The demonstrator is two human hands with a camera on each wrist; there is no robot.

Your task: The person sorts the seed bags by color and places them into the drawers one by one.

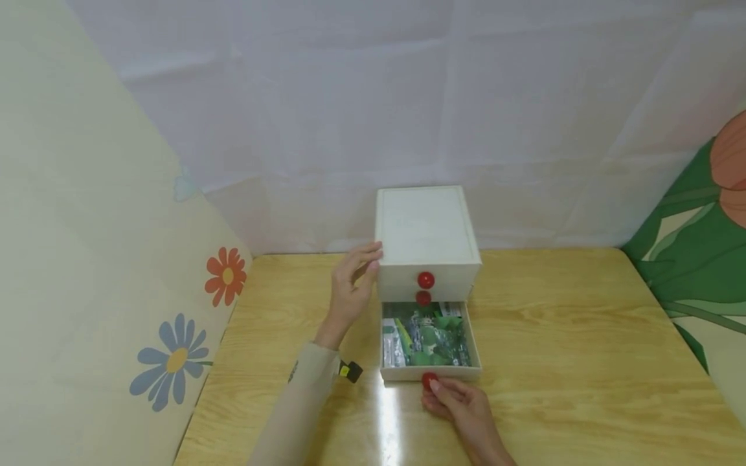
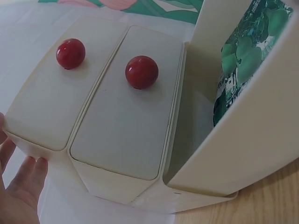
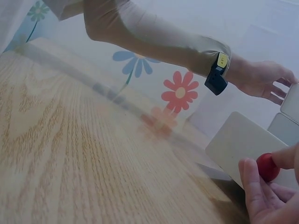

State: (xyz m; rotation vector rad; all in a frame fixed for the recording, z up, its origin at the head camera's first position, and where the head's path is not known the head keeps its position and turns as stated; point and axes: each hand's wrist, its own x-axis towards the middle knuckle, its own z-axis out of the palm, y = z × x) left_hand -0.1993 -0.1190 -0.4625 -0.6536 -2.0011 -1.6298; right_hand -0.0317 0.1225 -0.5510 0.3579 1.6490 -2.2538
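Observation:
A small white drawer cabinet (image 1: 425, 223) stands on the table with three drawers and round red knobs. Its bottom drawer (image 1: 402, 374) is pulled out, showing green and silver printed packets (image 1: 434, 340) inside. My right hand (image 1: 466, 411) pinches that drawer's red knob (image 3: 267, 167) between thumb and fingers. Against the cabinet's left side, near the upper front corner, rests my left hand (image 1: 352, 285), its fingers extended along the wall. The two upper drawers, with their knobs (image 2: 141, 72) facing out, are closed in the left wrist view.
The wooden table (image 1: 559, 336) extends to both sides of the cabinet. A white cloth (image 1: 350, 116) hangs behind it. Flower-printed panels (image 1: 175, 259) stand at the left and right. A black wrist camera (image 3: 216, 81) sits on the left sleeve.

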